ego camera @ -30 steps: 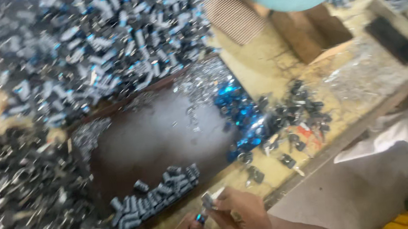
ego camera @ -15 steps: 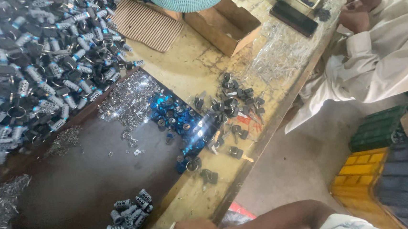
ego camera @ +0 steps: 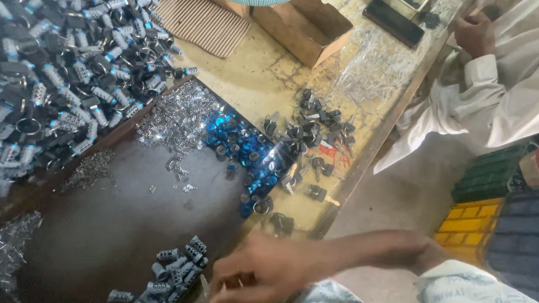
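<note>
While blurred by motion, the right hand (ego camera: 272,275) reaches leftward, palm down, over the table (ego camera: 264,76); whether its grip is spread or pinching cannot be told. Just left lies a row of ribbed grey metal cylinders (ego camera: 171,275) on a dark mat (ego camera: 98,227). Shiny blue discs (ego camera: 237,141) sit beyond.

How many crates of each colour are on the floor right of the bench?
Green crate: 1
Yellow crate: 1
Dark blue crate: 1
Total: 3
</note>
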